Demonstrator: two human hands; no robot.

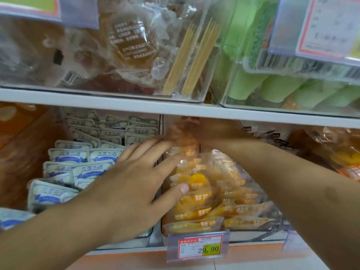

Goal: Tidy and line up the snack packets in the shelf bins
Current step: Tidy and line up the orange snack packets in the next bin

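Note:
Orange snack packets [224, 191] marked "58" lie stacked in a clear middle bin [253, 236] on the lower shelf. My left hand [136, 184] is spread flat with its fingers apart. Its fingertips and thumb press on the left side of the orange pile, across the divider. My right hand [212, 133] reaches deep into the same bin, under the upper shelf board. It is blurred and appears closed on an orange packet [181, 137] at the back. White-and-blue packets [78, 156] sit in rows in the bin to the left, partly under my left forearm.
A price tag [198, 248] reading 29.90 hangs on the bin front. The white shelf board [97, 100] lies close above my right hand. Upper bins hold clear packets with wooden sticks [191, 55] and green packets [282, 90]. More orange packets [341, 152] fill the right bin.

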